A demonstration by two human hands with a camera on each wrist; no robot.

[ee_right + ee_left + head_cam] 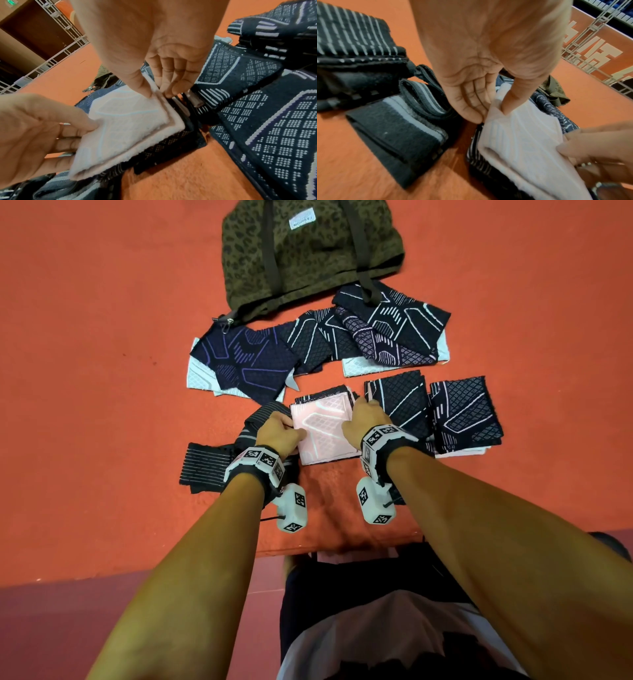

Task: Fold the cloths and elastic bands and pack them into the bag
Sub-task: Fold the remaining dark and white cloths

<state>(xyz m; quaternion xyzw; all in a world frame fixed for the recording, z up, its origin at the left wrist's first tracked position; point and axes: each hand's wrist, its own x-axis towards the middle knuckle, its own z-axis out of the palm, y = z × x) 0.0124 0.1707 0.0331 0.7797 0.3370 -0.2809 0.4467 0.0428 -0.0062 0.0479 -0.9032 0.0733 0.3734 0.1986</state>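
Nearest on orange felt table (pixel 102 371): folded pink-white cloth (pixel 322 433) pinched at left edge by left hand (pixel 279 431), at right edge by right hand (pixel 364 419); striped elastic bands (pixel 205 470) beside left; unfolded cloths (pixel 318 344) beyond; leopard-print bag (pixel 308 251) farthest

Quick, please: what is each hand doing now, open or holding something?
Left hand: pinches the pale folded cloth, left edge.
Right hand: pinches its right edge.

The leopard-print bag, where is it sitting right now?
In the head view the leopard-print bag lies at the far end of the orange table, top centre, just beyond the unfolded dark patterned cloths; neither hand touches it.
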